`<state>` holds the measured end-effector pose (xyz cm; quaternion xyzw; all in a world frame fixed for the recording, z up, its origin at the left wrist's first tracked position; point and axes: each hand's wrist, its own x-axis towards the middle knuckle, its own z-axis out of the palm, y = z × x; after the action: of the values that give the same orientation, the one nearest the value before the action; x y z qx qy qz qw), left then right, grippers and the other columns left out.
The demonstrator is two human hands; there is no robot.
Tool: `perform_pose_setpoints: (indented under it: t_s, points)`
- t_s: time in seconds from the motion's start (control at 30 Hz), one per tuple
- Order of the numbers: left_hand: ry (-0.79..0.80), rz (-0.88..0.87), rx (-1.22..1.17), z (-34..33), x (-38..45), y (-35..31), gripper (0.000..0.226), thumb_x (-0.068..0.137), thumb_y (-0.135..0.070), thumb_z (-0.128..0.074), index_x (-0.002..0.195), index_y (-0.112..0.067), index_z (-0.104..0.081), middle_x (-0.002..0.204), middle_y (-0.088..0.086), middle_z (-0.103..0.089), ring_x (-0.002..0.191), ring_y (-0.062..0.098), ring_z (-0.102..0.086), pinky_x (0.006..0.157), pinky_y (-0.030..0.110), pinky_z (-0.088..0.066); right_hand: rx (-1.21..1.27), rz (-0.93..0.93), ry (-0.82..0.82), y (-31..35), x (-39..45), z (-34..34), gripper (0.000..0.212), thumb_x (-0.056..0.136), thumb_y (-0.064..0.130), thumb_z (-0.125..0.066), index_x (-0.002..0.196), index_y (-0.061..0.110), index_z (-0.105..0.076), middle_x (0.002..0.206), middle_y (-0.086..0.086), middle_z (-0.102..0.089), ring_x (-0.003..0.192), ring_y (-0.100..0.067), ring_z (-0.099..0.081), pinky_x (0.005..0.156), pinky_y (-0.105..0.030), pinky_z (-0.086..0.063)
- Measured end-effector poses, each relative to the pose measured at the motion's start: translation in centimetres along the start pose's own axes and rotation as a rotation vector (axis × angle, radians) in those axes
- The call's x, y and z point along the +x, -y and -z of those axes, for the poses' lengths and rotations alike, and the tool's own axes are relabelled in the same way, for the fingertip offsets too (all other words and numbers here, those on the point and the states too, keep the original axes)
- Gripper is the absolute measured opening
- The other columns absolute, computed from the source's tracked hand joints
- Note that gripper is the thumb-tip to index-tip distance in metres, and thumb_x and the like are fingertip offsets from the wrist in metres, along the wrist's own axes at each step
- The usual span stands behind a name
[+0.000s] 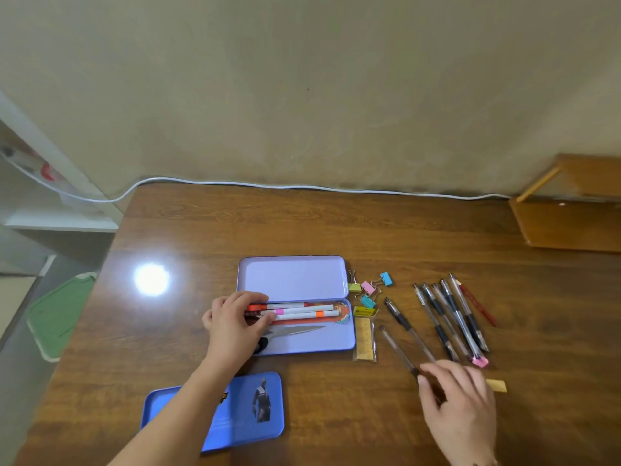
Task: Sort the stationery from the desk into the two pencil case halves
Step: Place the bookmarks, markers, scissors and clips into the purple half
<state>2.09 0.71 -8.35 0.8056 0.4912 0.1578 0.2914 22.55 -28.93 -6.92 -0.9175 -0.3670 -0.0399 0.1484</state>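
A lilac pencil case (295, 304) is lying open in the middle of a brown wooden surface (336, 227), its two shallow halves side by side. The far half is holding nothing; the near half is holding three white markers (302, 311) and scissors (295, 331). The left hand (235, 319) is curling its fingers around the markers' left ends and hiding the scissor handles. To the right, coloured binder clips (369, 288), a packaged ruler (365, 338) and dark pens (450, 317) are lying loose. The right hand (457, 403) is pinching one pen's near end, somewhat blurred. A blue lid (248, 408) is sitting near, partly under the left forearm.
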Motion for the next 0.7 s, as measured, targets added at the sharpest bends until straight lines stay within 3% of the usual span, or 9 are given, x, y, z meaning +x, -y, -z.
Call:
perform_pose_setpoints:
  t_s: [0.13, 0.2, 0.33, 0.4, 0.5, 0.7]
  points:
    - [0.030, -0.018, -0.032, 0.6, 0.3, 0.6, 0.019, 0.082, -0.040, -0.073, 0.099, -0.038, -0.066, 0.103, -0.022, -0.057, 0.108, 0.017, -0.051, 0.093, 0.040, -0.031, -0.012, -0.015, -0.057, -0.7, -2.9, -0.1, 0.047, 0.087, 0.052, -0.037, 0.087, 0.023, -0.074, 0.098, 0.001, -0.068, 0.095, -0.028, -0.055, 0.078, -0.042, -0.044]
    - [0.020, -0.072, -0.052, 1.1, -0.1, 1.2, 0.029, 0.082, -0.049, -0.063, 0.106, -0.034, -0.064, 0.111, -0.014, -0.058, 0.108, 0.020, -0.053, 0.094, 0.048, -0.040, -0.017, -0.039, -0.043, -0.3, -3.1, 0.0, 0.051, 0.088, 0.055, -0.033, 0.089, 0.024, -0.074, 0.099, 0.001, -0.067, 0.096, -0.028, -0.054, 0.077, -0.043, -0.045]
    - [-0.004, -0.297, 0.087, 2.2, -2.7, 1.2, 0.046, 0.080, -0.051, -0.057, 0.120, -0.029, -0.058, 0.128, -0.003, -0.052, 0.113, 0.024, -0.046, 0.094, 0.045, -0.037, -0.033, -0.044, 0.042, 0.0, -2.3, -0.4, 0.018, 0.079, 0.035, -0.063, 0.091, 0.025, -0.073, 0.097, 0.005, -0.068, 0.099, -0.023, -0.052, 0.077, -0.042, -0.046]
    - [0.067, -0.520, 0.129, 2.2, -4.7, 0.7, 0.052, 0.079, -0.052, -0.063, 0.126, -0.029, -0.055, 0.132, -0.001, -0.051, 0.115, 0.027, -0.047, 0.096, 0.044, -0.034, -0.033, -0.043, 0.085, 0.4, -2.0, -0.5, 0.020, 0.072, 0.026, -0.078, 0.091, 0.026, -0.072, 0.094, 0.009, -0.068, 0.097, -0.019, -0.052, 0.076, -0.041, -0.046]
    - [0.246, -0.776, 0.182, 1.6, -7.2, -0.1, 0.065, 0.075, -0.063, -0.066, 0.130, -0.031, -0.052, 0.134, -0.003, -0.050, 0.116, 0.024, -0.046, 0.099, 0.043, -0.032, -0.023, -0.070, 0.107, 0.7, -1.9, -0.5, 0.026, 0.069, 0.024, -0.080, 0.092, 0.027, -0.070, 0.091, 0.013, -0.068, 0.095, -0.017, -0.054, 0.075, -0.038, -0.046]
    - [0.411, -0.792, 0.252, 3.1, -8.5, 2.2, 0.080, 0.067, -0.075, -0.064, 0.134, -0.033, -0.051, 0.133, -0.006, -0.050, 0.118, 0.018, -0.045, 0.104, 0.039, -0.026, -0.064, -0.071, 0.155, 0.0, -1.9, -0.4, 0.025, 0.072, 0.037, -0.076, 0.096, 0.031, -0.070, 0.093, 0.016, -0.066, 0.094, -0.014, -0.054, 0.073, -0.035, -0.046]
